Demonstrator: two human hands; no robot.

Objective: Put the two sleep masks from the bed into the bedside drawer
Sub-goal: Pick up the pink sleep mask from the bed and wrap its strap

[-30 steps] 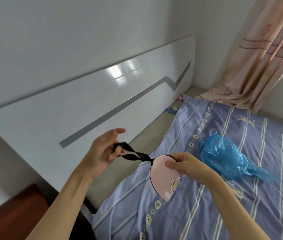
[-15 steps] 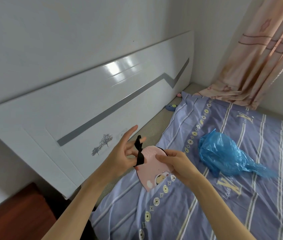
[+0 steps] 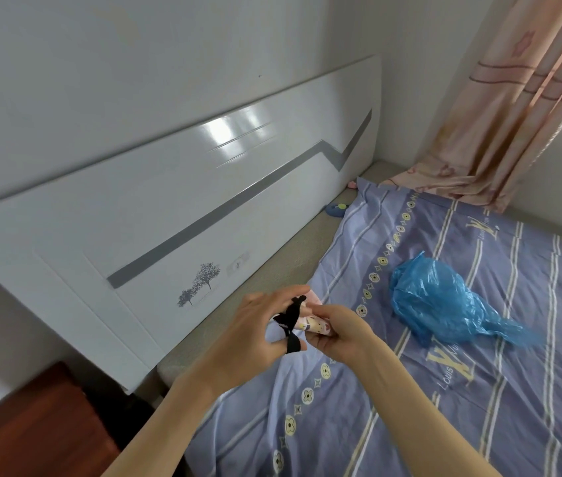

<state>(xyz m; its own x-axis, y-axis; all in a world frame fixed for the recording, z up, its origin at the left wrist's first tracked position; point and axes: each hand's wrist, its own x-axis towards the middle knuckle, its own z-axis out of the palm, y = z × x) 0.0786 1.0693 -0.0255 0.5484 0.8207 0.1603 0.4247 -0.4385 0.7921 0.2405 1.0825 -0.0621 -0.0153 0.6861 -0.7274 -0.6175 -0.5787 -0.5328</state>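
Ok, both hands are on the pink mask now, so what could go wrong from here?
The black strap is looped round the left hand fingers, so it may snag on release. The pink mask is bunched in the right hand and could spring open. The drawer and a second mask are not in view.

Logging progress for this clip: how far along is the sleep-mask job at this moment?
Nothing looks stowed yet. In hand: the pink sleep mask is bunched between the left hand and right hand, its black strap wound over the left fingers. Left: get it into the bedside drawer, which is not in view; only a corner of brown wooden furniture shows. A second mask is not identifiable; a blue plastic bag lies on the bed.
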